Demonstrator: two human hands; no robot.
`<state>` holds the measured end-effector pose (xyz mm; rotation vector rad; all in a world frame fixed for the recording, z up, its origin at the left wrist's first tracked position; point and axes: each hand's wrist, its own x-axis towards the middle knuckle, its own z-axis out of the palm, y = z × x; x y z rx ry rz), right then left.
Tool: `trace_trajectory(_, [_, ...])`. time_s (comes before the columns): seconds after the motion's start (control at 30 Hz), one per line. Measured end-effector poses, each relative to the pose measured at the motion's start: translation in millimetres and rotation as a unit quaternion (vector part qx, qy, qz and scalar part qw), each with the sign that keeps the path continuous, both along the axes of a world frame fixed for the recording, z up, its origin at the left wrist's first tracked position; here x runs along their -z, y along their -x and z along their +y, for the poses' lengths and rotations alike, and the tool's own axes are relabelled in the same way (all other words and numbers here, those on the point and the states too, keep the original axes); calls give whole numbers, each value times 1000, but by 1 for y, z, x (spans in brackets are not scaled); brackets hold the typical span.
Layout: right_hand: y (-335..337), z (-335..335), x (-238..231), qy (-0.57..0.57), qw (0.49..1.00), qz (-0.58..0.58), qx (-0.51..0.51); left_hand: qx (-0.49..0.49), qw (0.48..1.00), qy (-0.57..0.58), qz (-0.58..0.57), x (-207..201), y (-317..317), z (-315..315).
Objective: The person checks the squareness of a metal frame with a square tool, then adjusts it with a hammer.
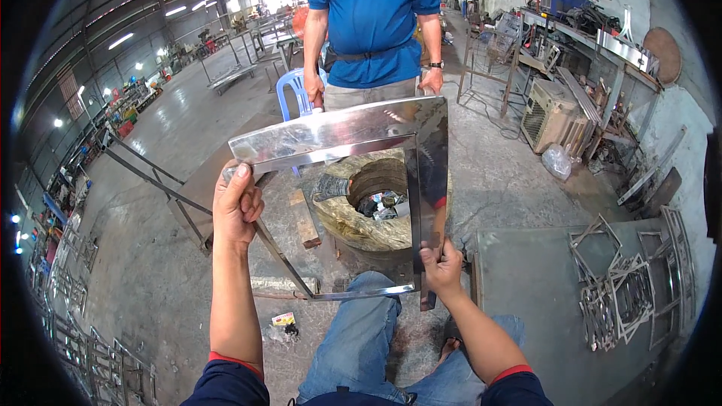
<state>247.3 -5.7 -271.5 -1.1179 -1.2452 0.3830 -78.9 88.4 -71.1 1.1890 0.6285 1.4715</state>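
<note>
Workshop floor (169,139) is stretched out behind a standing co-worker (372,19), before whom a metal frame (323,134) is held aloft. Its sides appear already joined, though what work is left cannot be told. Its upper left corner is pinched by the left hand (238,203); its lower right side is gripped by the right hand (444,266).
</note>
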Motion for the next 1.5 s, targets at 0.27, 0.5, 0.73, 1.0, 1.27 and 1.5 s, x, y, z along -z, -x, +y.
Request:
trace_trajectory(0.27, [-1, 1, -4, -13, 993, 63, -97, -10, 1000, 8, 16, -5, -7, 2])
trace_trajectory(0.5, [-5, 9, -2, 30, 995, 32, -93, -7, 999, 25, 35, -4, -12, 16])
trace_trajectory(0.73, [-7, 20, 9, 27, 993, 54, -105, -6, 999, 40, 30, 0, -14, 29])
trace_trajectory(1.0, [-3, 20, 8, 21, 990, 61, -124, -19, 998, 55, 21, 5, -7, 29])
trace_trajectory(1.27, [0, 19, 14, 8, 994, 50, -95, -23, 998, 41, 34, 1, -3, 19])
trace_trajectory(1.5, [-1, 15, 16, -16, 993, 54, -99, 24, 1000, 14, -14, 0, 10, -2])
